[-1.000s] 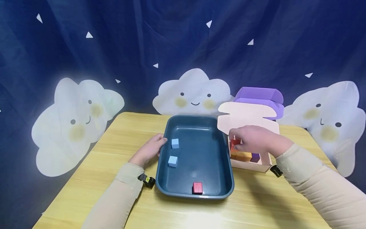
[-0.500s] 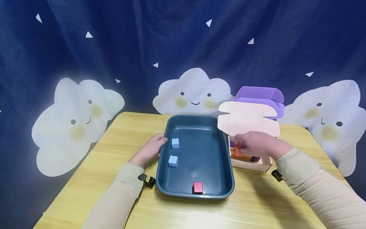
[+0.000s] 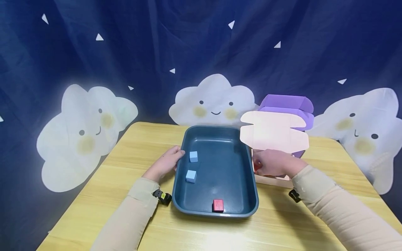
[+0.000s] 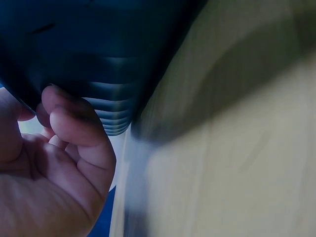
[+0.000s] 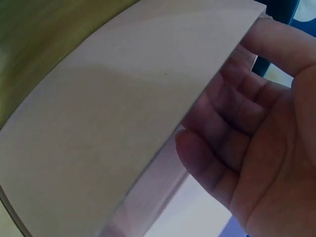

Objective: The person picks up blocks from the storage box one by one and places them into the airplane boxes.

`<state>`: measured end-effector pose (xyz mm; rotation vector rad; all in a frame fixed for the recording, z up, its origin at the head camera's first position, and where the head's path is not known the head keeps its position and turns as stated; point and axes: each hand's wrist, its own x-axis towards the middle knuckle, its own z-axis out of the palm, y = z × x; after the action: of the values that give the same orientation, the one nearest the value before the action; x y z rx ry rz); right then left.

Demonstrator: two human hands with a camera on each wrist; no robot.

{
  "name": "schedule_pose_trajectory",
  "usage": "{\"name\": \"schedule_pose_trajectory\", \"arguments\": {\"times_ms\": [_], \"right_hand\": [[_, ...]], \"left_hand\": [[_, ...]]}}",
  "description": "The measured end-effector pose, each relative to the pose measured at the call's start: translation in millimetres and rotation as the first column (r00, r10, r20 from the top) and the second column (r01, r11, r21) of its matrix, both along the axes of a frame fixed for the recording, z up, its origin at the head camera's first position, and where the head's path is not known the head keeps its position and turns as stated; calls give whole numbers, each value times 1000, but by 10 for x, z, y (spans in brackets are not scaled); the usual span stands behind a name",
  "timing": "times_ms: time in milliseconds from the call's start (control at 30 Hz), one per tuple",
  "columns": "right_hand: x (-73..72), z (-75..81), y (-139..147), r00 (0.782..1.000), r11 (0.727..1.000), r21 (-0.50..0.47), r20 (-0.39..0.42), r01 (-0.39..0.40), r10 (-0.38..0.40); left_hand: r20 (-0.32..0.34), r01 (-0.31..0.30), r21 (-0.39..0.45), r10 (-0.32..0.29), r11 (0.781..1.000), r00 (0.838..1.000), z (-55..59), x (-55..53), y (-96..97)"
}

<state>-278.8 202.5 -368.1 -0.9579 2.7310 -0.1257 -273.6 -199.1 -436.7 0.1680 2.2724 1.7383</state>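
Observation:
My left hand [image 3: 166, 162] grips the left rim of a dark teal tray [image 3: 215, 211]. Its thumb lies over the edge, and in the left wrist view the fingers [image 4: 81, 129] curl against the tray's outer wall. Two light blue cubes [image 3: 193, 157] and a red cube [image 3: 218, 205] lie inside the tray. My right hand [image 3: 276, 163] reaches down into an open pale pink box [image 3: 272, 181], fingers at its left side. A red-orange block [image 3: 257, 166] shows between thumb and fingers. In the right wrist view the box wall [image 5: 123, 108] hides the fingertips and the block.
The pink box's lid [image 3: 273, 129] stands raised behind the hand. A purple box lid [image 3: 287, 101] rises farther back. The tray's right wall is right beside the pink box. All stand on a wooden table [image 3: 150, 226] before a blue curtain [image 3: 150, 45].
My right hand has moved lower and toward the front of the pink box with the red-orange block, covering most of the blocks there. The left hand still grips the tray.

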Motion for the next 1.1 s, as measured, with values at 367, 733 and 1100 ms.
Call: {"name": "schedule_pose_trajectory", "arguments": {"times_ms": [367,733,1100], "right_hand": [[-20,-8,83,990,995,-95,138,15,-2],[64,156,63,996,996,-91,90,23,-15],[304,583,-244,997,994,-80,-2,-79,79]], "left_hand": [[-3,3,3,-3,1000,1000,4,-29,-1],[-10,9,9,-9,1000,1000,-25,3,10],[-18,9,-19,-10,1000,1000,0,-5,9]]}}
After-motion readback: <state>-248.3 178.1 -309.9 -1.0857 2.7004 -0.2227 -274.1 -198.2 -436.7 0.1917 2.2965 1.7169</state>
